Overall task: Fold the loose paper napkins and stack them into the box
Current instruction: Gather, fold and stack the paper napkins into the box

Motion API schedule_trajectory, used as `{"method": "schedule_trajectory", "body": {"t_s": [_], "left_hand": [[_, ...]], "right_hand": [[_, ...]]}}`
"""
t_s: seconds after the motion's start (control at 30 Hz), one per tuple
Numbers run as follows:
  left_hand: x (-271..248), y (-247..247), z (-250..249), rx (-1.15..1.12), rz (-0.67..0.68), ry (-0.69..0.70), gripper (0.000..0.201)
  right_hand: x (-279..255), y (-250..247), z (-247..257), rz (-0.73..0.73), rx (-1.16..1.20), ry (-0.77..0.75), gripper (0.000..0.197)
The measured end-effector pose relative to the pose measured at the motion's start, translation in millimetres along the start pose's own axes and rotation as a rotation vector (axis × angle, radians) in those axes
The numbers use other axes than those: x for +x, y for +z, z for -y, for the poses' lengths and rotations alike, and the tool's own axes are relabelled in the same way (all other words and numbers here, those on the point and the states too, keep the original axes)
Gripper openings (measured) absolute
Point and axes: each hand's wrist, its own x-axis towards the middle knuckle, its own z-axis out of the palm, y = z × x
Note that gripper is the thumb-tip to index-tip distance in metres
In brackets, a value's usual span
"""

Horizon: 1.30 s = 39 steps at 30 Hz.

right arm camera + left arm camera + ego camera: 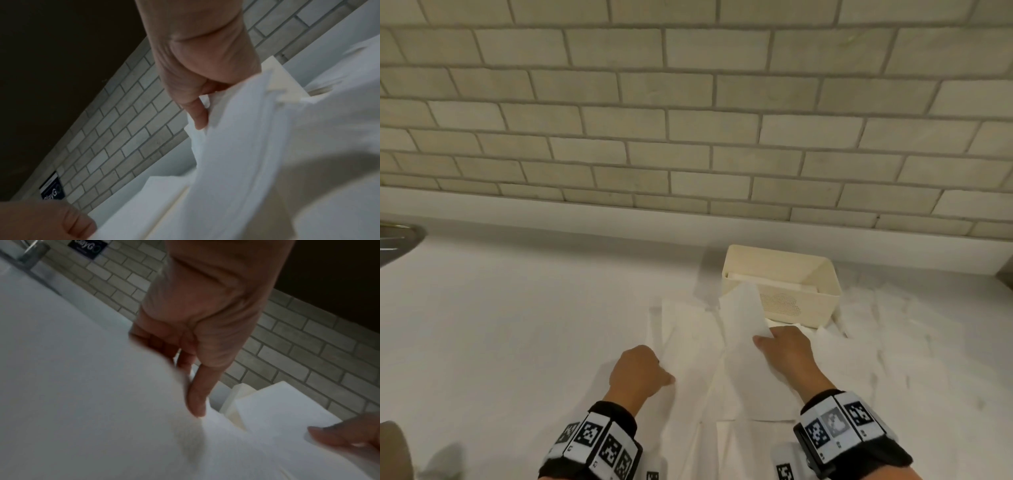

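Note:
A cream box (pixel 804 308) stands near the tiled wall, with folded white napkins (pixel 784 282) lying in it. In front of the box an unfolded white napkin (pixel 688 342) is spread on the counter. My right hand (pixel 767 339) pinches a sheet (pixel 743 318) between thumb and curled fingers and holds its edge raised, leaning toward the box. The right wrist view shows that thumb (pixel 197 116) on the paper. My left hand (pixel 654 373) grips the flat napkin's left part, thumb (pixel 197 399) on top and the fingers hidden behind the paper.
More loose, crumpled napkins (pixel 876 325) lie on the white counter (pixel 517 325) to the right of the box. A metal rim (pixel 400 236) shows at the far left edge. The brick-tiled wall (pixel 688 137) closes off the back.

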Motion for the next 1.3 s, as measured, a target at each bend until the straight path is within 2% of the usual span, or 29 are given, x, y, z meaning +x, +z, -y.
{"method": "schedule_trajectory", "body": {"t_s": [0.13,0.17,0.27,0.37,0.43,0.53,0.63,0.7,0.77,0.8,0.83,0.9,0.93,1.03,1.1,1.2,1.3], "left_hand": [[2,-9,-1,0.005,-0.011,0.057,0.033],[1,-10,-2,-0.014,0.016,0.079,0.037],[2,-3,-4,-0.065,0.067,0.096,0.075],[7,4,-6,-0.076,0.036,0.115,0.083],[7,4,-8,-0.04,0.056,0.115,0.085],[9,0,-12,0.029,0.095,0.115,0.073],[9,-2,-13,0.024,0.134,0.128,0.051],[12,-2,-10,-0.043,0.092,0.185,0.027],[13,-4,-8,-0.196,0.06,0.229,0.027],[13,-7,-8,-0.295,0.087,0.239,0.028],[11,-10,-10,-0.403,0.125,0.249,0.027],[8,-14,-15,-0.656,0.234,0.182,0.031],[7,-16,-18,-0.773,0.268,0.13,0.034],[5,-19,-26,-1.011,0.309,0.034,0.046],[4,-16,-33,-1.058,0.329,0.032,0.045],[6,-5,-45,-1.047,0.264,0.043,0.04],[9,4,-57,-0.865,0.126,0.071,0.047]], "right_hand": [[0,-13,-2,-0.034,0.089,-0.058,0.021],[0,-15,-2,-0.034,0.128,-0.069,0.018],[0,-19,-3,-0.009,0.294,-0.055,0.008],[2,-18,-2,0.028,0.511,-0.01,0.015],[4,-16,0,0.056,0.701,0.047,0.017],[7,-6,2,0.156,0.893,0.14,0.017],[4,16,-1,0.251,0.82,0.267,0.027],[0,36,-2,0.278,0.787,0.336,0.039],[-3,55,-3,0.256,0.777,0.374,0.058],[-3,62,-3,0.229,0.769,0.378,0.065],[-2,66,-3,0.209,0.774,0.371,0.064],[-1,69,-2,0.212,0.797,0.348,0.039],[-1,68,-1,0.222,0.8,0.333,0.032],[-5,57,7,0.244,0.728,0.254,0.026],[-5,47,9,0.275,0.628,0.182,0.028],[1,32,5,0.314,0.571,0.079,0.023],[12,25,-3,0.207,0.553,0.108,0.027]]}}
